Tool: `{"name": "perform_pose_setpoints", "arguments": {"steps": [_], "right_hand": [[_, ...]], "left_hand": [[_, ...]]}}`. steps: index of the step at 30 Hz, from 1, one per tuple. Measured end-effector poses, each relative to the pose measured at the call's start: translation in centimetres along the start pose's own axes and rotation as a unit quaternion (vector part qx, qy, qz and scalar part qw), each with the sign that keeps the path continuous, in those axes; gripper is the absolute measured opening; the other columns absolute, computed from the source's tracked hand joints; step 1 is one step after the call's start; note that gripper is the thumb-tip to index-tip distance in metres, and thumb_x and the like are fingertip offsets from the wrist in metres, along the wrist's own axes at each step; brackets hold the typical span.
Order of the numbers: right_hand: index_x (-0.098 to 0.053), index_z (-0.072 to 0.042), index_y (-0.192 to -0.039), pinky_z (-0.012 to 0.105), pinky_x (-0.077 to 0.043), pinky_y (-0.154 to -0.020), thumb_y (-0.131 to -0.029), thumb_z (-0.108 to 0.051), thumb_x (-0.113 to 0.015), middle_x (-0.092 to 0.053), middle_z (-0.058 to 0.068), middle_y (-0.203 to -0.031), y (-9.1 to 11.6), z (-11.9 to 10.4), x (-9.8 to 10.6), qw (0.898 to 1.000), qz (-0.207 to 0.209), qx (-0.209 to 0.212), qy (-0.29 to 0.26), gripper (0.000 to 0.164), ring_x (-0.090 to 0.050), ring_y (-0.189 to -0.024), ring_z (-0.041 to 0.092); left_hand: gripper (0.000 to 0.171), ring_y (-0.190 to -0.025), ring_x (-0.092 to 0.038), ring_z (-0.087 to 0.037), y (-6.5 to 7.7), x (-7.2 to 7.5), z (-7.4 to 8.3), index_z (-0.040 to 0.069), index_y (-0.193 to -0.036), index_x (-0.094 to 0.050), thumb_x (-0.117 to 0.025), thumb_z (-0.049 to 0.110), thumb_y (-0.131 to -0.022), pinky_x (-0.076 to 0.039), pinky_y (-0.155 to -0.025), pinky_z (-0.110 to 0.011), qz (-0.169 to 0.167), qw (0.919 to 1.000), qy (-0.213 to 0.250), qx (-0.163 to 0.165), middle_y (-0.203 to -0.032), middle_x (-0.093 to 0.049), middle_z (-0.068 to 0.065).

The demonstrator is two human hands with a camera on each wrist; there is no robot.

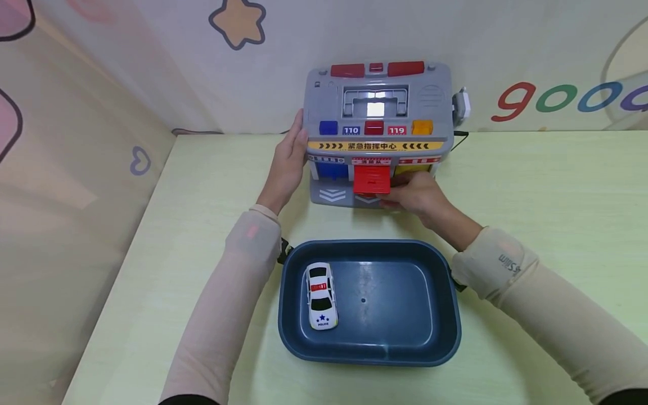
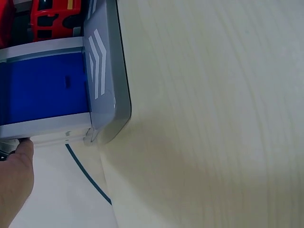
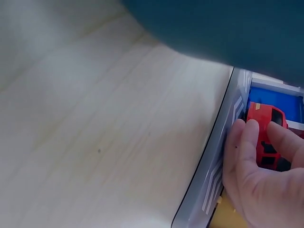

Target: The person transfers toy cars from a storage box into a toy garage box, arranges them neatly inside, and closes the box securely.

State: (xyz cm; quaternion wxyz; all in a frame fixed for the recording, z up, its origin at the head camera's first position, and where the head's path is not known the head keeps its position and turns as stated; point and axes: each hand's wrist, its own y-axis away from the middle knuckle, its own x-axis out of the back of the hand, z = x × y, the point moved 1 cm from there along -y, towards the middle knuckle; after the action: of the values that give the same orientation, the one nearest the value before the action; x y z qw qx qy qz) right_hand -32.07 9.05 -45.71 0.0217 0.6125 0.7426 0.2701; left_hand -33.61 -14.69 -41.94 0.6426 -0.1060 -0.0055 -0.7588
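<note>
A grey toy emergency station (image 1: 324, 101) stands against the back wall, its red middle door (image 1: 372, 177) swung up. My left hand (image 1: 287, 169) rests along the station's left side with its fingers stretched out. At the middle bay, my right hand (image 1: 417, 194) pinches a red toy fire truck (image 3: 268, 142) between thumb and fingers. From above, the raised door hides most of this truck; the left wrist view shows it in the bay opening beside the lowered blue door (image 2: 45, 88). The yellow door (image 1: 412, 168) is down behind my right hand.
A dark blue tray (image 1: 405, 357) lies in front of the station, between my forearms. Inside it, on the left, sits a white toy police car (image 1: 322, 315). A grey and white piece (image 1: 461, 107) sticks out at the station's right side.
</note>
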Motion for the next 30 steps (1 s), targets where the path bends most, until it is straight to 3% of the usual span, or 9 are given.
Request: {"name": "perform_pose_setpoints", "arguments": {"steps": [16,30], "right_hand": [[-0.04,-0.007,-0.149,0.033,-0.061,-0.083,-0.099,-0.025,-0.065,-0.055,0.018,-0.139,-0.13,-0.07,-0.2,1.0,0.024,-0.001,0.008,0.058,-0.069,-0.101,0.033],[-0.043,-0.006,-0.144,0.03,-0.062,-0.071,-0.098,-0.032,-0.064,-0.062,0.019,-0.128,-0.25,0.17,-0.41,0.997,0.055,0.027,0.038,0.057,-0.074,-0.083,0.029]], "left_hand": [[0.055,-0.151,-0.024,-0.01,0.17,0.04,0.05,0.013,-0.162,-0.01,-0.028,0.025,-0.112,-0.034,-0.117,-0.027,-0.002,1.0,0.004,-0.005,-0.167,-0.02,0.001],[0.055,-0.151,-0.024,-0.009,0.24,0.05,0.19,0.013,-0.162,-0.009,-0.028,0.025,-0.112,-0.034,-0.117,-0.025,-0.004,1.0,0.007,-0.003,-0.168,-0.019,0.002]]}}
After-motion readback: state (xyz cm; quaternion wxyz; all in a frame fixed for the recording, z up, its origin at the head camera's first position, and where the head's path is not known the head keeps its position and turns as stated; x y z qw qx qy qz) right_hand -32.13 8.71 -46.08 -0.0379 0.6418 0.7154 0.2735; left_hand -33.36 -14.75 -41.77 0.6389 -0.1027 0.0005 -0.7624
